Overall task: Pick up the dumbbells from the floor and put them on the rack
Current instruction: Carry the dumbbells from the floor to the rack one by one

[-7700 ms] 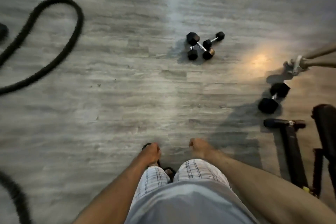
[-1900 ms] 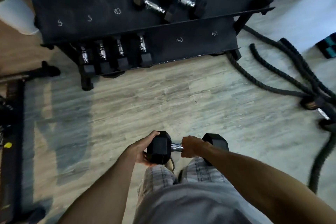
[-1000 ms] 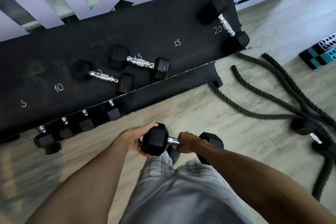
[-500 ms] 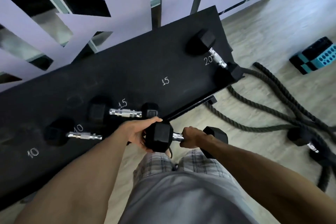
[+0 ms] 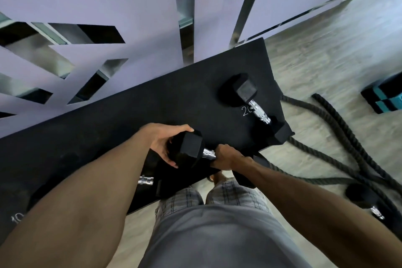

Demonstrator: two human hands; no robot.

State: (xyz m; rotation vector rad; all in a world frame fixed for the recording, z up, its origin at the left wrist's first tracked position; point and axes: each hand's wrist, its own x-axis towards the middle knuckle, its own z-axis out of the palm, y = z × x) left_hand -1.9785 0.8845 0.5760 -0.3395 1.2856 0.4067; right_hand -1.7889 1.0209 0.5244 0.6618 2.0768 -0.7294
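Both hands carried one hex dumbbell over the rack | right grip closed on handle, left grip cupped the head | risk: you could pinch fingers setting it down.

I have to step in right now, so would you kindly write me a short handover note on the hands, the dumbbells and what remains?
Left hand: cupping the left head of the carried dumbbell.
Right hand: closed on its handle.
The dumbbell is held over the front edge of the rack, not yet set down.
Done: another dumbbell lies by the 20 mark.
Left: set this one down; the floor dumbbell among the ropes still needs racking.
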